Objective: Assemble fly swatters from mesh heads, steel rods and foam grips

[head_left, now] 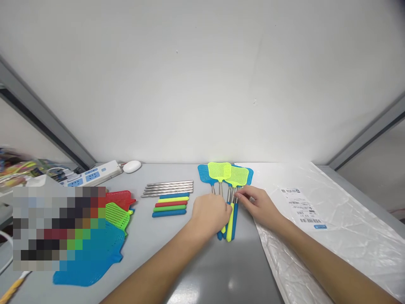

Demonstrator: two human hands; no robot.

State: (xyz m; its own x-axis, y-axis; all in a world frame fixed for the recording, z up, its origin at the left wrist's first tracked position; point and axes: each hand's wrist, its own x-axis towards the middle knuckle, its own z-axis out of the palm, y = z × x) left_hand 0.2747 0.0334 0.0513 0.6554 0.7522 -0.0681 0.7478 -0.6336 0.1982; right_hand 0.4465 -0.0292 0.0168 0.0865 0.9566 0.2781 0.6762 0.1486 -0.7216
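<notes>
Several fly swatters lie together in a bunch, their mesh heads toward the wall and handles toward me. Yellow heads (219, 171) overlap blue ones (205, 174), on thin metal shafts with blue and yellow grips (230, 223). My left hand (209, 213) is closed over the left-hand swatters' shafts and upper grips; its fingertips are mostly hidden. At the right of the bunch, the thumb and fingers of my right hand (257, 203) pinch around a swatter's shaft, just above a blue grip.
Left of the bunch lie metal rods (169, 188) and coloured grips (171, 207). Farther left are loose red (119, 199), green (116, 215) and blue swatter heads (101, 253), partly pixelated. A power strip (95, 174) and white mouse (132, 166) sit behind; a white plastic mailer (297, 245) covers the right.
</notes>
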